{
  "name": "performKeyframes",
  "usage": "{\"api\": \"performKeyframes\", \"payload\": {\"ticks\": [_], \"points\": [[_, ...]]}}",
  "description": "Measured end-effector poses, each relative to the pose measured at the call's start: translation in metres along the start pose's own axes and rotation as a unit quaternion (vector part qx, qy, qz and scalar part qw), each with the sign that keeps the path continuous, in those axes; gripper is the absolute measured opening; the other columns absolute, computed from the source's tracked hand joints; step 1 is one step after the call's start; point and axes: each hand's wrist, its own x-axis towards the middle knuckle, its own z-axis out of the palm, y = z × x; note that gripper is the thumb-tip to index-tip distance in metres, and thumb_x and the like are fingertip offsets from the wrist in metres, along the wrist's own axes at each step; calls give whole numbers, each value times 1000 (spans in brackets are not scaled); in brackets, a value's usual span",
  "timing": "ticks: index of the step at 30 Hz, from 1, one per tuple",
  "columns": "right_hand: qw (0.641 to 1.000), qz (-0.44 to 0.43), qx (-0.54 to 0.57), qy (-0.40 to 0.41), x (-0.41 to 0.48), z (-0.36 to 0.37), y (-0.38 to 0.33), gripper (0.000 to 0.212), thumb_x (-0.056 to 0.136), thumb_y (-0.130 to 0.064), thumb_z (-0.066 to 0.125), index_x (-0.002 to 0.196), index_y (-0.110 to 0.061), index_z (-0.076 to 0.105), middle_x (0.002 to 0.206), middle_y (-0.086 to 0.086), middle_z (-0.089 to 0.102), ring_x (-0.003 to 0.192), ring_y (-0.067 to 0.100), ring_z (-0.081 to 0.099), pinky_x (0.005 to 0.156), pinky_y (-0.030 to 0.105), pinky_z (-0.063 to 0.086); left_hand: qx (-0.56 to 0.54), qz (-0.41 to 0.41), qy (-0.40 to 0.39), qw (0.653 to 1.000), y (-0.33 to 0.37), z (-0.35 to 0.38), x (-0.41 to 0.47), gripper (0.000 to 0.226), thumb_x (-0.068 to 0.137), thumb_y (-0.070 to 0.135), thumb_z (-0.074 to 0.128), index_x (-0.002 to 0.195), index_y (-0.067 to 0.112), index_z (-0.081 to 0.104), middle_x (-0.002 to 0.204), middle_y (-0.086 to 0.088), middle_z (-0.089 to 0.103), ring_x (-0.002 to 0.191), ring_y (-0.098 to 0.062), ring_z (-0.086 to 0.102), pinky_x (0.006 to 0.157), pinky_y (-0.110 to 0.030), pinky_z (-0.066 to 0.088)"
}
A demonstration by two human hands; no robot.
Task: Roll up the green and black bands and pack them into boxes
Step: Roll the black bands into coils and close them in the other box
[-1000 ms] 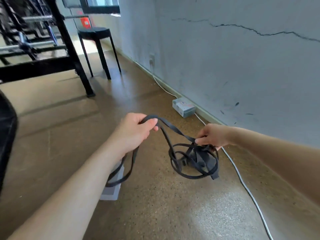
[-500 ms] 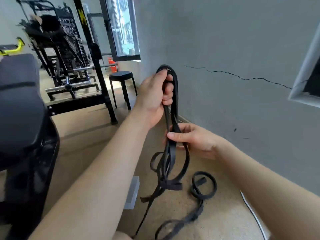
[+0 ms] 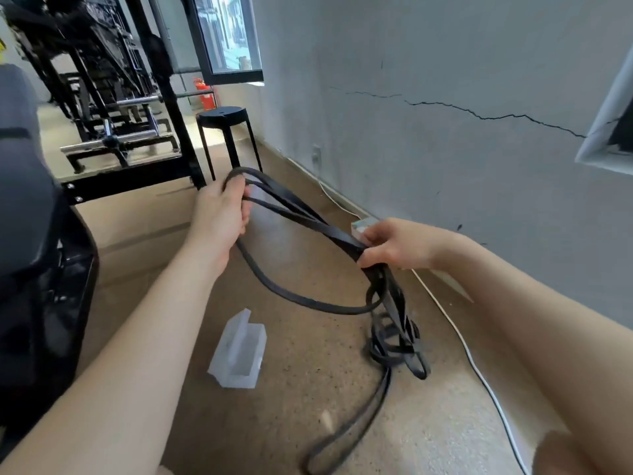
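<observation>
A long black band (image 3: 301, 217) stretches between both hands above the floor. My left hand (image 3: 221, 214) grips its looped end at the upper left. My right hand (image 3: 394, 245) pinches several strands together further right. Below my right hand the band hangs in a tangle (image 3: 394, 341) and one long loop trails on the floor toward me. A clear plastic box (image 3: 239, 351) lies open on the floor under my left forearm. A second small box (image 3: 363, 224) sits by the wall, partly hidden behind my right hand. No green band is in view.
A white cable (image 3: 479, 368) runs along the grey wall's base on the right. A black stool (image 3: 226, 132) and black gym frames (image 3: 113, 108) stand behind. A dark padded machine (image 3: 30, 252) fills the left edge. The floor is brown and speckled.
My left hand has come down from high up to mid height with the band's end. My right hand has slid along the strands and now holds them out to the right.
</observation>
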Motion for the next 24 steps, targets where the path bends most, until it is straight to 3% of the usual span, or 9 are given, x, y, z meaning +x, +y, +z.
{"api": "performKeyframes", "payload": {"ticks": [3, 5, 7, 10, 13, 16, 18, 21, 24], "points": [[990, -17, 26, 136, 5, -2, 8, 9, 86, -25, 64, 83, -16, 66, 71, -2, 62, 70, 16, 56, 63, 30, 43, 119, 10, -8, 993, -24, -11, 6, 31, 100, 36, 39, 77, 20, 53, 66, -1, 45, 59, -17, 42, 61, -32, 34], [957, -66, -129, 252, 8, -2, 9, 4, 86, -24, 61, 86, -21, 60, 76, -2, 60, 76, 20, 51, 63, 31, 38, 285, 36, -26, 957, -31, -14, 8, 35, 100, 39, 39, 84, 15, 59, 76, -8, 55, 67, -23, 48, 62, -34, 34], [933, -97, -193, 288, 12, 2, 11, 7, 85, -24, 60, 88, -22, 54, 80, -2, 59, 78, 21, 48, 65, 32, 36, 355, 57, -18, 933, -29, -17, 7, 38, 101, 38, 40, 90, 9, 62, 85, -12, 60, 71, -22, 51, 62, -34, 35], [974, -52, -44, 216, 19, 9, 21, 9, 85, -18, 62, 85, -21, 53, 78, 0, 62, 75, 24, 60, 68, 34, 48, 50, -23, -11, 998, -20, -22, 4, 25, 99, 33, 47, 91, 15, 62, 82, -2, 65, 79, -19, 63, 79, -39, 51], [982, -15, 147, 114, 18, 9, 27, 8, 88, -11, 62, 95, -15, 58, 78, 12, 71, 68, 20, 67, 74, 41, 57, -209, -107, -53, 971, -19, -21, 3, 18, 98, 28, 50, 87, 15, 53, 61, 4, 54, 59, -12, 60, 66, -30, 52], [962, 0, 269, -51, 12, 2, 29, 25, 88, -25, 67, 108, -12, 63, 81, 11, 70, 69, 14, 60, 68, 30, 48, -174, -103, -35, 979, -22, -24, 5, 22, 97, 32, 53, 82, 16, 54, 52, 8, 35, 45, -8, 33, 51, -23, 32], [933, -12, 331, -142, 7, 0, 29, 35, 84, -41, 65, 102, -10, 65, 77, 9, 62, 68, 14, 58, 66, 24, 45, -58, -72, 9, 996, -25, -27, 9, 26, 96, 37, 53, 83, 16, 61, 53, 8, 37, 48, -10, 33, 53, -25, 30], [902, -24, 416, -110, 9, 2, 29, 21, 84, -30, 66, 86, -9, 65, 78, 10, 57, 65, 14, 55, 62, 24, 45, 151, -9, 57, 987, -38, -29, 13, 23, 98, 38, 48, 93, 24, 66, 77, -3, 59, 71, -24, 53, 65, -31, 38], [874, -25, 485, -19, 12, 4, 21, 5, 87, -10, 62, 84, -6, 63, 76, 11, 62, 67, 20, 59, 67, 33, 48, 243, -17, 5, 970, -48, -26, 15, 19, 95, 22, 53, 113, 25, 58, 112, -9, 58, 99, -29, 56, 68, -28, 41]]}}
